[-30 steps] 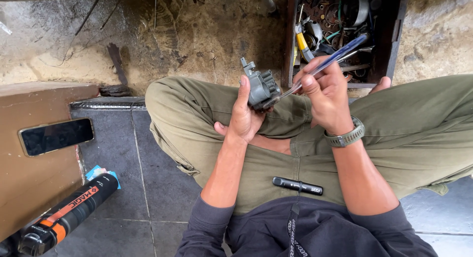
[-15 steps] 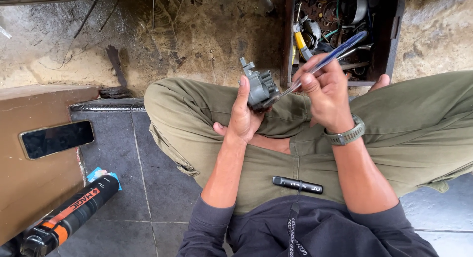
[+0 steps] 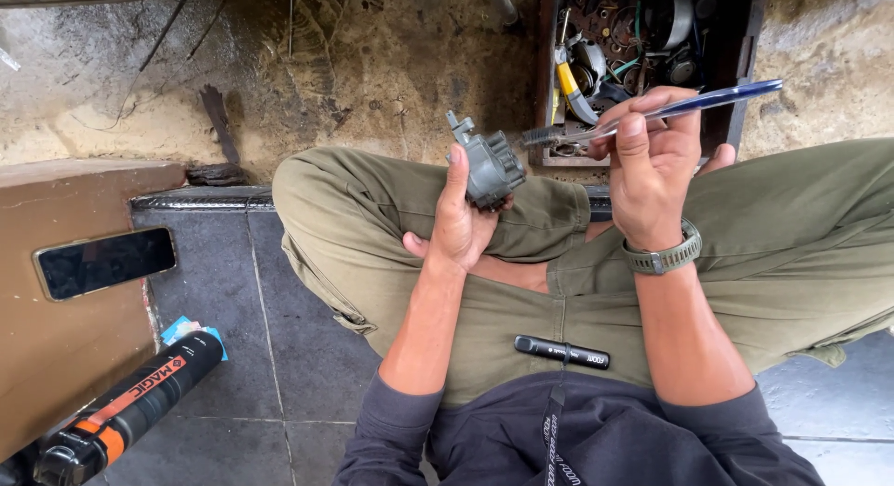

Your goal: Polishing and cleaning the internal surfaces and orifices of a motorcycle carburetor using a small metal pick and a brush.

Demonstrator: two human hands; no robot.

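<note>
- Grey plastic part [image 3: 491, 167] grasped in left hand [image 3: 458, 227], raised above the lap.
- Right hand [image 3: 652, 160] clenched on blue-handled brush [image 3: 643, 116], bristles just beside the part.
- Judged: brushing step; next stroke needs bristle contact.

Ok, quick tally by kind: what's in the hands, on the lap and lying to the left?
Grey mechanical part, in left hand: 1
Blue-handled brush, in right hand: 1
Black pen-like stick on lap: 1
Phone: 1
Black spray can: 1
Total: 5
</note>
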